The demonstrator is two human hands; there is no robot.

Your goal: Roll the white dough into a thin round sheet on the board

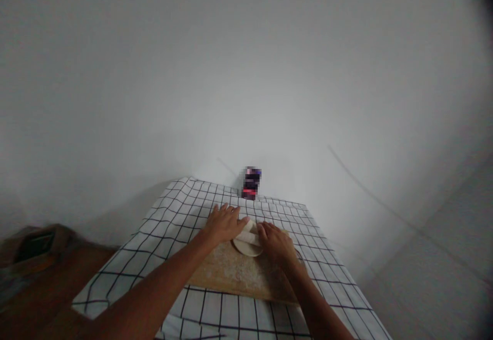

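A round sheet of pale dough lies on a floured wooden board. Across the dough runs a light rolling pin, of which only the middle shows. Over its left end is my left hand, palm down, with the fingers reaching forward and the thumb toward the middle. My right hand is closed over the other end, fingers bent forward. Both ends of the pin are hidden under my hands.
A black-and-white checked cloth covers the table beneath the board. Against the pale wall at the back stands a small dark, pixelated object. A brown box sits lower at the left.
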